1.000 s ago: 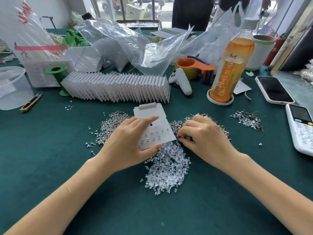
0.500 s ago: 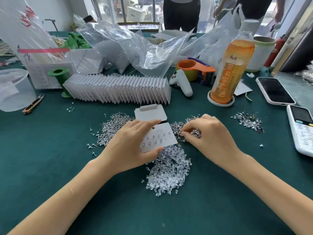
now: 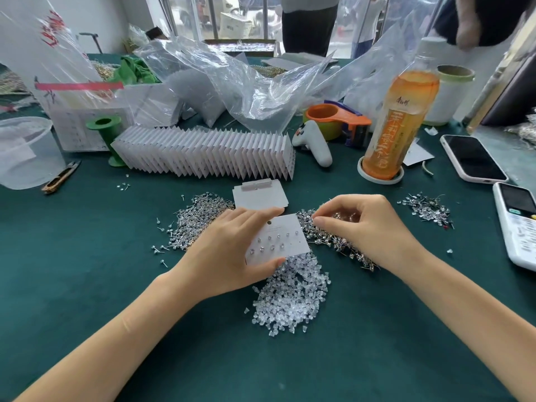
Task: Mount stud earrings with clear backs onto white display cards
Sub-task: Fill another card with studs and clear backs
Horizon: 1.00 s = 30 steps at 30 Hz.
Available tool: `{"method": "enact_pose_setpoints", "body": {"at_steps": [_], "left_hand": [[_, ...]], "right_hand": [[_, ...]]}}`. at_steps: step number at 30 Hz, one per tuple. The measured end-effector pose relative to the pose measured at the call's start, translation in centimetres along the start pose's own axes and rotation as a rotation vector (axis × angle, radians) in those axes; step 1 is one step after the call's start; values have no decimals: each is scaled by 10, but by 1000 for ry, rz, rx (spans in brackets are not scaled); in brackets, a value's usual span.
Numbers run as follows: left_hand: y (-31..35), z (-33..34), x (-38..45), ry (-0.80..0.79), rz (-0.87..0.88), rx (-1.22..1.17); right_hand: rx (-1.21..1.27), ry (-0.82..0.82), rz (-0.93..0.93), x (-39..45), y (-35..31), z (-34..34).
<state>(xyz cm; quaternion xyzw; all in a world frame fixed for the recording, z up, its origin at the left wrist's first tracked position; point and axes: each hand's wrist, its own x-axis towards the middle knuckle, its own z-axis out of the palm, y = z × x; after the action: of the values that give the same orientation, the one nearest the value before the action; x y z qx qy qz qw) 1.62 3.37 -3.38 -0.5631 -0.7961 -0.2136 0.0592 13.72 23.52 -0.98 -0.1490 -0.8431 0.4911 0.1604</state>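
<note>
Pinching a white display card (image 3: 278, 238) between thumb and fingers (image 3: 262, 213), the left hand (image 3: 229, 250) is holding it above the clear backs (image 3: 290, 300); right hand (image 3: 368, 227) fingertips (image 3: 317, 220) are pressing together on the stud earrings (image 3: 333, 239) beside it, on the green tabletop (image 3: 87, 271).

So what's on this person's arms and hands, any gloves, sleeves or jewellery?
Nothing shows on them. Both forearms are bare right to the bottom edge of the picture, with no sleeve in view. The left hand and right hand wear no gloves, and no ring, watch or bracelet can be seen. The fingernails look short and unpainted.
</note>
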Motion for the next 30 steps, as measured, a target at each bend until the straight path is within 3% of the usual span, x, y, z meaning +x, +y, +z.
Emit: {"method": "enact_pose_setpoints", "body": {"at_steps": [5,30], "left_hand": [[3,0,-1,27,-35,-98],[5,-3,-3,76,-37,-181]], "right_hand": [[-89,-55,-140,-13,-11,18],[-126,-104,-118,-15,-8,20]]}}
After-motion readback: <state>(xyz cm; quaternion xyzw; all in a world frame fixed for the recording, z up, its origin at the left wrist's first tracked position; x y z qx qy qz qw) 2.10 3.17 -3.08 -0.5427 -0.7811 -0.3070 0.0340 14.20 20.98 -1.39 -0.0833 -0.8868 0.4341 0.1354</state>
